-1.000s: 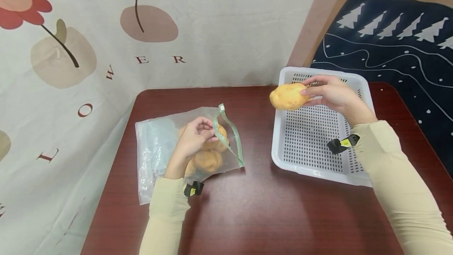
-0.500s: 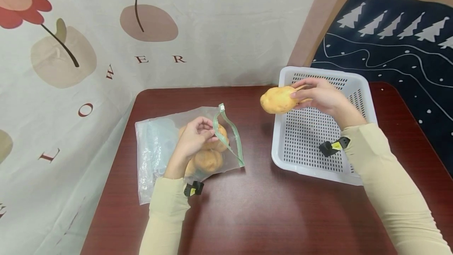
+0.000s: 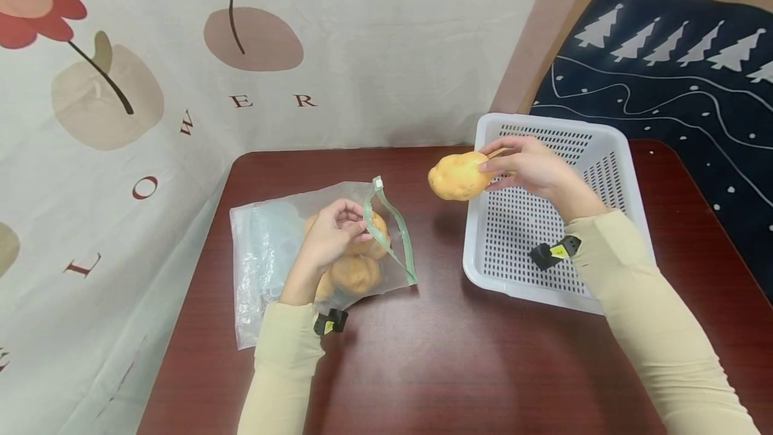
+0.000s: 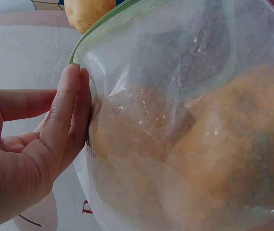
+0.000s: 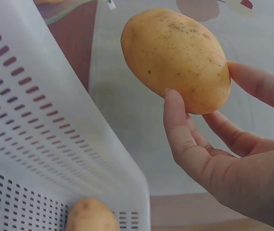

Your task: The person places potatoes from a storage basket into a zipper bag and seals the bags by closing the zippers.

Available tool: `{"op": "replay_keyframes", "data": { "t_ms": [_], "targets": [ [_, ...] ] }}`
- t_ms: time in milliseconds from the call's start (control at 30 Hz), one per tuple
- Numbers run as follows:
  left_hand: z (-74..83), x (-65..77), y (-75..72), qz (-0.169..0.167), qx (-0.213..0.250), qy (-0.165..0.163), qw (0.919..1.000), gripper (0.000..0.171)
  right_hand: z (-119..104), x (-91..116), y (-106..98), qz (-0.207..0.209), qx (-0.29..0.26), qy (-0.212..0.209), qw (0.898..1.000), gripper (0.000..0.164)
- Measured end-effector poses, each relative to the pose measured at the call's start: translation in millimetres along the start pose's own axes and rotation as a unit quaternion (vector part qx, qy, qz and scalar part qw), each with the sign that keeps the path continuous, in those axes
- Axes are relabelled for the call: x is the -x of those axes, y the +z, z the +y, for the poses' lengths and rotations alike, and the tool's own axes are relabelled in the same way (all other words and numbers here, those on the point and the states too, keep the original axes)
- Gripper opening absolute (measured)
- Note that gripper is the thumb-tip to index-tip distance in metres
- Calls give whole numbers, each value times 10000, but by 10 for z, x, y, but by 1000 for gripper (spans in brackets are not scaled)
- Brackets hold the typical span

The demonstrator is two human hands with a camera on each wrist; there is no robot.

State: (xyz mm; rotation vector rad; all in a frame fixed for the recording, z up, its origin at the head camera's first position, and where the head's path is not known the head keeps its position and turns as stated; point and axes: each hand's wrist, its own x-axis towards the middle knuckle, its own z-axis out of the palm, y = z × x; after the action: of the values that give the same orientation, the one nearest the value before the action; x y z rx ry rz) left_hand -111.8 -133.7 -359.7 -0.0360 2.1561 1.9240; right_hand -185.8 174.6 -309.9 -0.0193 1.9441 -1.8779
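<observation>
My right hand (image 3: 528, 170) holds a yellow potato (image 3: 460, 176) by one end, beside the left rim of a white plastic basket (image 3: 474, 247). In the right wrist view, the fingers and thumb are spread round the end of that potato (image 5: 175, 60). My left hand (image 3: 332, 230) pinches the upper edge of a clear zip bag (image 3: 266, 254) near its green-edged mouth. The bag lies on its side with several potatoes (image 3: 356, 274) in it, blurred through the plastic in the left wrist view. The mouth faces right, toward the basket.
Another potato (image 5: 92, 215) lies in the basket in the right wrist view; my right arm hides it in the head view. The dark red table (image 3: 441, 354) bears both bag and basket. A printed cloth (image 3: 386, 52) hangs behind the table.
My right hand has carried the potato left, from over the basket to past its left rim and nearer the bag. The left hand and the bag have stayed in place.
</observation>
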Motion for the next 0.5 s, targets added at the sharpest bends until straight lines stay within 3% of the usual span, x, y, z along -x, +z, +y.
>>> {"op": "replay_keyframes", "data": {
  "t_ms": [300,500],
  "targets": [
    [1,6,8,12,15,-19,10000,16,47,-42,151,-90,133,132,9998,32],
    [-1,7,9,32,22,-45,10000,16,116,-96,272,-241,206,131,9994,30]
  ]
}}
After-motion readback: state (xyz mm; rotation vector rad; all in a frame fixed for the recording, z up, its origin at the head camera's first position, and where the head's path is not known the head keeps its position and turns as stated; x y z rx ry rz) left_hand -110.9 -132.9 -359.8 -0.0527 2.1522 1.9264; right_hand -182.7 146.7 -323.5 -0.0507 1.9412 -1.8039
